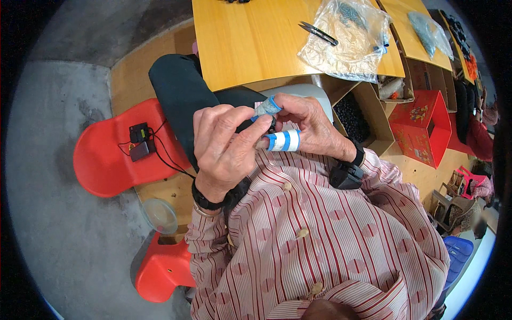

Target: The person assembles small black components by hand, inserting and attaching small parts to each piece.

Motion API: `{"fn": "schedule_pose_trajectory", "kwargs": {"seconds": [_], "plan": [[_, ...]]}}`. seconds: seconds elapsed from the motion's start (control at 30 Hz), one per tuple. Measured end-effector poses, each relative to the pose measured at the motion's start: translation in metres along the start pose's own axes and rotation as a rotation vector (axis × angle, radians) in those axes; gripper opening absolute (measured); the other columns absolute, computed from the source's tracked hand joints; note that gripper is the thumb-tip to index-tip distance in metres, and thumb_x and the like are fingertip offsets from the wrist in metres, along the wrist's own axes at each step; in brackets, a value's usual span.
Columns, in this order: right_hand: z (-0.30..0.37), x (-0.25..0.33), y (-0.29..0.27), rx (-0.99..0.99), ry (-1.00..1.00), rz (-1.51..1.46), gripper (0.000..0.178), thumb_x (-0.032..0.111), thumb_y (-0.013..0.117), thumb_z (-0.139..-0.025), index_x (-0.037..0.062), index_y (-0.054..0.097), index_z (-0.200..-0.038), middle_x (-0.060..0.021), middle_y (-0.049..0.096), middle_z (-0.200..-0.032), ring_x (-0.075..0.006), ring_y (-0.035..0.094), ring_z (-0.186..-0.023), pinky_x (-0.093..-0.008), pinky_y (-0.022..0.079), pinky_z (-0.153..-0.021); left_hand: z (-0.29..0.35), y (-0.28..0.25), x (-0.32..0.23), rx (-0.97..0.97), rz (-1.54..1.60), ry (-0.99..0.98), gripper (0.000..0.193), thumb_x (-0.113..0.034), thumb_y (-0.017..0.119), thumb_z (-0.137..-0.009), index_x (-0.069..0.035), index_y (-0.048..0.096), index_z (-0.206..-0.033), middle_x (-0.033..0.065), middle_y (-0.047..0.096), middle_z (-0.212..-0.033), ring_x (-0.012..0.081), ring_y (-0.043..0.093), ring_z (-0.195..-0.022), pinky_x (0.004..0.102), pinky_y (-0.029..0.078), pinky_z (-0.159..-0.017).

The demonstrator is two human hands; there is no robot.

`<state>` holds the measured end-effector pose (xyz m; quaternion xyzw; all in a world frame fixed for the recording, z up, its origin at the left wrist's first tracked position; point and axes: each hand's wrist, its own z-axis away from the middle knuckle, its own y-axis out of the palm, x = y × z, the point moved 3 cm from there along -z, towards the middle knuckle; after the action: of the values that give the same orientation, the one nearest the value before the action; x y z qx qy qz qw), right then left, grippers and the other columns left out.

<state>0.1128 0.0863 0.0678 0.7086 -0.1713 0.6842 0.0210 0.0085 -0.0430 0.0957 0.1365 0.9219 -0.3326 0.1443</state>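
My left hand [221, 146] and my right hand [317, 125] meet in front of my chest, fingertips pinched together. Between them is a small black piece [273, 124], mostly covered by the fingers, so its exact kind cannot be made out. Blue-and-white striped tape [284, 141] wraps one right-hand digit, and a worn blue-grey wrap [268, 108] covers another. Beyond the hands, on the yellow table [250, 42], black thread snips [319, 33] rest on a clear plastic bag [346, 45] with small contents.
An open cardboard box [381, 133] of small black pieces stands right of my lap, beside a red box [421, 128]. At left, a red stool [106, 154] carries black devices with cables. A round translucent lid or dish [160, 216] lies near another red stool [162, 272].
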Motion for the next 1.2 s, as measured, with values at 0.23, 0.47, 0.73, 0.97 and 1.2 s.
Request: {"fn": "schedule_pose_trajectory", "kwargs": {"seconds": [0.23,0.47,0.73,0.97,1.2], "plan": [[0.002,-0.006,0.004,0.036,0.161,-0.310,0.035,0.014,0.080,-0.073,0.0050,0.058,-0.099,0.0061,0.053,-0.082,0.0002,0.047,-0.073,-0.0164,0.042,-0.063,-0.004,0.002,-0.005,0.074,-0.089,0.084,0.032,-0.005,0.067,-0.060,-0.003,0.066,-0.092,0.0063,0.059,-0.092,0.0231,0.056,-0.080,0.0377,0.041,-0.068],[0.001,-0.012,0.004,0.136,0.272,-0.573,0.034,0.009,0.078,-0.074,0.0062,0.058,-0.101,0.0075,0.054,-0.080,0.0001,0.047,-0.074,-0.0161,0.042,-0.065,-0.002,0.005,-0.004,0.084,-0.043,0.114,0.032,-0.005,0.067,-0.059,-0.003,0.066,-0.091,0.0063,0.060,-0.093,0.0234,0.056,-0.080,0.0377,0.042,-0.069],[0.002,-0.008,0.007,0.104,0.239,-0.517,0.024,0.016,0.075,-0.076,0.0074,0.059,-0.092,0.0072,0.054,-0.078,0.0001,0.047,-0.073,-0.0176,0.039,-0.063,0.002,0.010,0.005,0.027,0.114,0.029,0.035,-0.002,0.065,-0.056,-0.007,0.067,-0.091,0.0046,0.059,-0.092,0.0240,0.055,-0.079,0.0369,0.042,-0.069],[-0.001,-0.006,0.006,0.168,0.382,-0.630,0.025,0.016,0.074,-0.078,0.0071,0.058,-0.095,0.0031,0.059,-0.077,-0.0012,0.050,-0.063,-0.0165,0.041,-0.054,0.004,0.010,0.007,0.077,0.119,-0.009,0.037,-0.002,0.064,-0.055,-0.009,0.068,-0.092,0.0056,0.059,-0.094,0.0258,0.054,-0.081,0.0386,0.041,-0.072],[-0.003,-0.002,0.007,0.161,0.396,-0.640,0.024,0.015,0.072,-0.080,0.0060,0.057,-0.097,0.0018,0.061,-0.078,-0.0021,0.054,-0.063,-0.0156,0.044,-0.051,0.007,0.013,0.012,0.094,0.147,-0.012,0.039,-0.001,0.065,-0.054,-0.009,0.068,-0.092,0.0069,0.059,-0.096,0.0270,0.054,-0.084,0.0391,0.041,-0.073]]}}
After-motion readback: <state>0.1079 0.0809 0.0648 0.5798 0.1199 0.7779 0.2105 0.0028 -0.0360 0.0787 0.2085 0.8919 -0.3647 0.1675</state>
